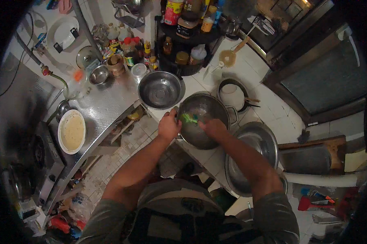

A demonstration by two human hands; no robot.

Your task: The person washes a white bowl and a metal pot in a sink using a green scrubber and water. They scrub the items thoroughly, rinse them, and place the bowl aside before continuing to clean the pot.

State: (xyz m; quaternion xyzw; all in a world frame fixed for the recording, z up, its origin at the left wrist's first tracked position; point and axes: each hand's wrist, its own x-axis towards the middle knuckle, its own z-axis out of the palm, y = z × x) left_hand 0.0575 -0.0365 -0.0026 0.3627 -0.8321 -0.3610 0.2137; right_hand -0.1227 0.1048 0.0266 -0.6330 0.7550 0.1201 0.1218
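Note:
A metal pot [191, 138] with loop handles stands at the edge of the white-tiled counter before me. My left hand [168, 126] grips its left side, thumb over the rim. Inside the pot is my right hand [214, 129], its fingers closed at the end of a small bright green item [189, 119]. That item is too blurred to name, and a dark green patch shows beside it. The right-hand loop handle [233, 115] is free of both hands.
A steel basin [160, 91] stands behind the pot on the left, and a larger steel basin [253, 137] lies under my right forearm. Behind is a dark pan [247, 90] holding a white bowl [231, 94]. A white tub [72, 131] sits beside the gas stove [49, 164].

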